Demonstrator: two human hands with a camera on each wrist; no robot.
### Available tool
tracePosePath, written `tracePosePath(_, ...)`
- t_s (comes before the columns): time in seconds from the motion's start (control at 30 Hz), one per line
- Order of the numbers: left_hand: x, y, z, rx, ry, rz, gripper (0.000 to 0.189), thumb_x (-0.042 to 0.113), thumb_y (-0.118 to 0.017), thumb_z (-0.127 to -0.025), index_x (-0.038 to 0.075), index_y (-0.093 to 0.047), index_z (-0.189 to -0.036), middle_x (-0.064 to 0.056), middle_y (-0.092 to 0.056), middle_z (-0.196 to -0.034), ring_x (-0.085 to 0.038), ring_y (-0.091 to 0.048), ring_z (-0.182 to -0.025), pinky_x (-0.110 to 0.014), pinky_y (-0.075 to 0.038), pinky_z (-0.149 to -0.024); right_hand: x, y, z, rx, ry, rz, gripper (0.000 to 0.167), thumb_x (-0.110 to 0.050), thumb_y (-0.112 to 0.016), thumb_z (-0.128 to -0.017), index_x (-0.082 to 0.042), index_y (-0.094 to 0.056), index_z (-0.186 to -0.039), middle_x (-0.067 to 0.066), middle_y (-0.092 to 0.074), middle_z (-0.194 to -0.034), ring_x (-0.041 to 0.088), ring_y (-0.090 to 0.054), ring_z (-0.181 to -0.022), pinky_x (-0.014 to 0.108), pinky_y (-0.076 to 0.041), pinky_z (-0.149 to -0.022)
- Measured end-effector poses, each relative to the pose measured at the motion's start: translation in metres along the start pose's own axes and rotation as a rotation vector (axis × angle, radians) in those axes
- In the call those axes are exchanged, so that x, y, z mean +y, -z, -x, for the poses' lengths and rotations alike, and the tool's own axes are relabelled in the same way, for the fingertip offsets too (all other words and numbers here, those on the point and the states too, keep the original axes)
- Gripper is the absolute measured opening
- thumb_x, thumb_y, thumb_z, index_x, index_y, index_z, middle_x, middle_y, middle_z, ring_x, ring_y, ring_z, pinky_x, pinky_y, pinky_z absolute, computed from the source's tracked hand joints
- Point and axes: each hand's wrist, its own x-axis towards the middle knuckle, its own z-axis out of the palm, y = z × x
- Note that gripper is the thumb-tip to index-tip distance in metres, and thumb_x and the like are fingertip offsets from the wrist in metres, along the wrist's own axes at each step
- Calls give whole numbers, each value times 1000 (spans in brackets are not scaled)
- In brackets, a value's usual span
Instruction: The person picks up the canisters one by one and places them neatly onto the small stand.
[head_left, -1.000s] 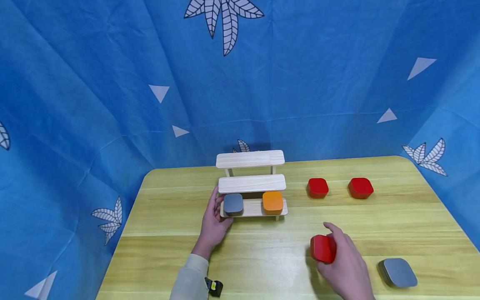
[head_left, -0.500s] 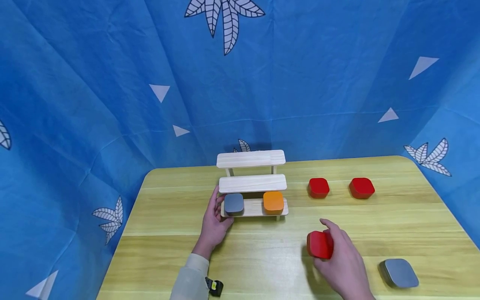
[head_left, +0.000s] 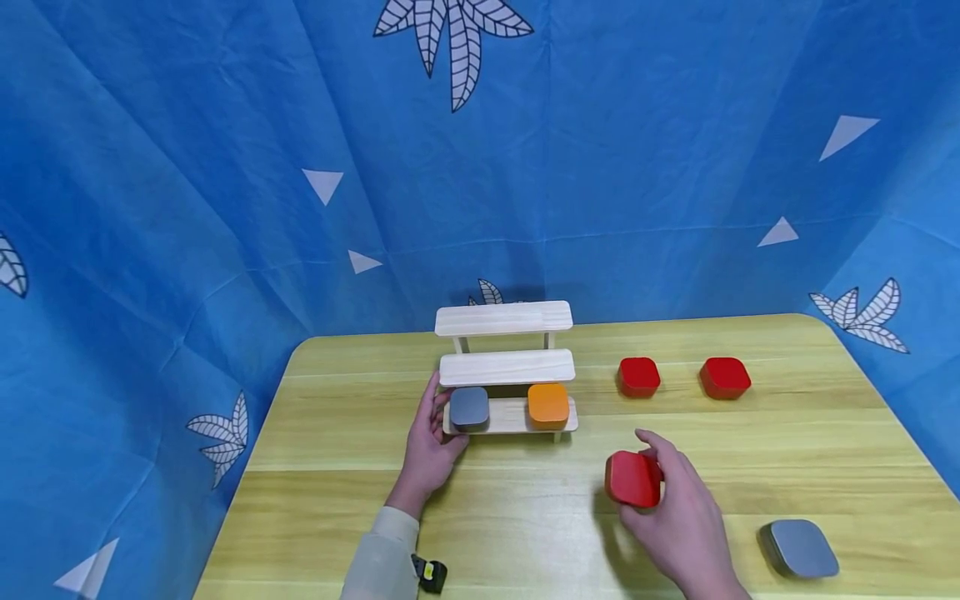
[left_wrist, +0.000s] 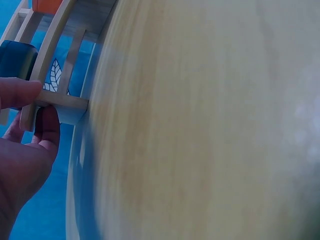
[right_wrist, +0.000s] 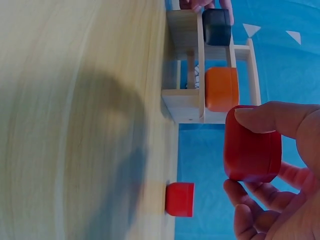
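Note:
A small red rounded-square box is gripped between the thumb and fingers of my right hand, held above the table to the right of a tiered wooden stand. My left hand grips the left end of the lowest tier of this stand; in the left wrist view its thumb lies over the board and fingers curl beneath. On that tier sit a grey box at the left, close to my left fingers, and an orange box at the right. The upper two tiers carry nothing.
Two more red boxes, one nearer and one farther right, stand on the wooden table right of the stand. Another grey box lies at the front right. A blue patterned cloth hangs behind and beside the table.
My right hand has moved slightly left and away from me, carrying the red box toward the stand. The left hand keeps its hold on the stand.

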Motion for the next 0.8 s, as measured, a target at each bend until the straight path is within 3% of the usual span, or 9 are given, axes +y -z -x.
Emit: tracePosePath(0.8, 0, 0, 1, 5, -3, 6, 105, -28, -61, -77, 15, -15, -162, -15, -45, -147, -32, -50, -122, -42, -45, -99, -17, -12, -14, 51, 24, -151, 91, 3, -92, -56, -9, -53, -137, 9, -65, -113, 28, -63, -93, 50, -50, -75)
